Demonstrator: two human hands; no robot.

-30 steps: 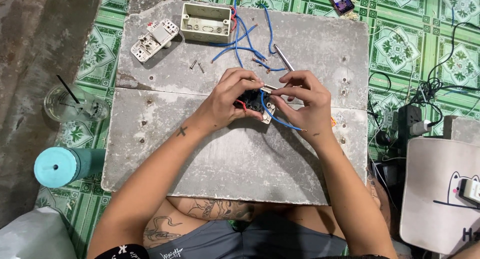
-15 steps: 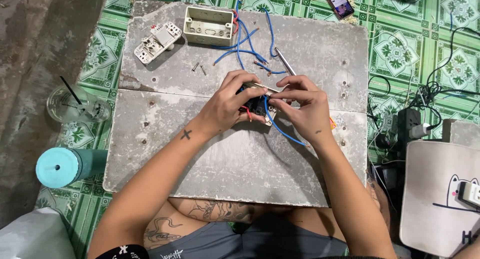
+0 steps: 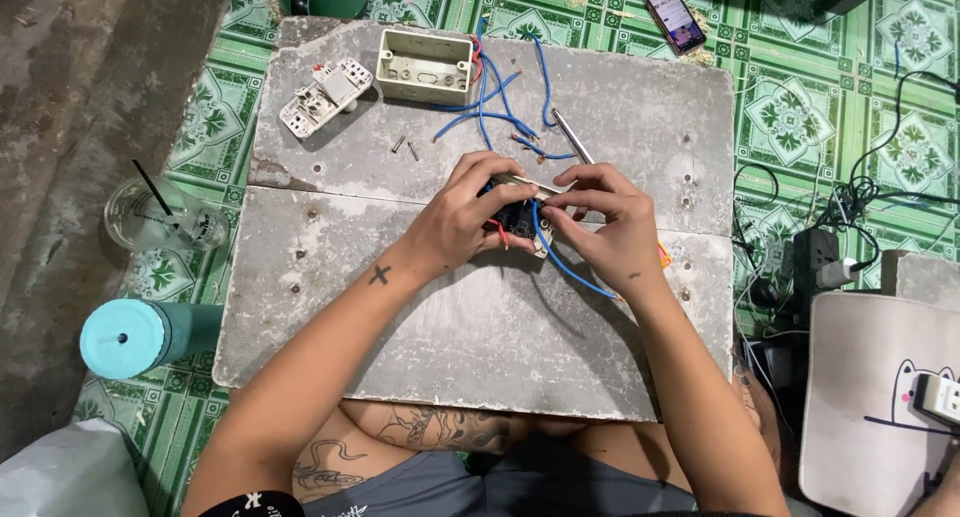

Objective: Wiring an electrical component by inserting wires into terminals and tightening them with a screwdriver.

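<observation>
My left hand [image 3: 462, 217] and my right hand [image 3: 605, 222] meet over the middle of a grey concrete slab [image 3: 480, 327], both closed around a small switch module [image 3: 520, 212] with a cream frame and dark body. A blue wire [image 3: 565, 267] runs out of it under my right hand, and a short red wire end [image 3: 498, 232] shows beside my left fingers. The fingers hide most of the module. Behind the hands lie loose blue wires [image 3: 500, 112], a screwdriver [image 3: 572, 137], two screws [image 3: 405, 147], a cream wall box [image 3: 425, 67] and a white switch plate [image 3: 325, 97].
A plastic cup with a straw [image 3: 160, 217] and a teal tumbler [image 3: 140, 335] stand on the floor at left. A phone [image 3: 675, 19] lies on the green tiles at top right. A power strip with cables [image 3: 815, 257] and a white board [image 3: 880, 397] sit at right.
The hands keep working the module in place; the fingers have shifted slightly. The view has drifted a little, nothing else on the slab has moved.
</observation>
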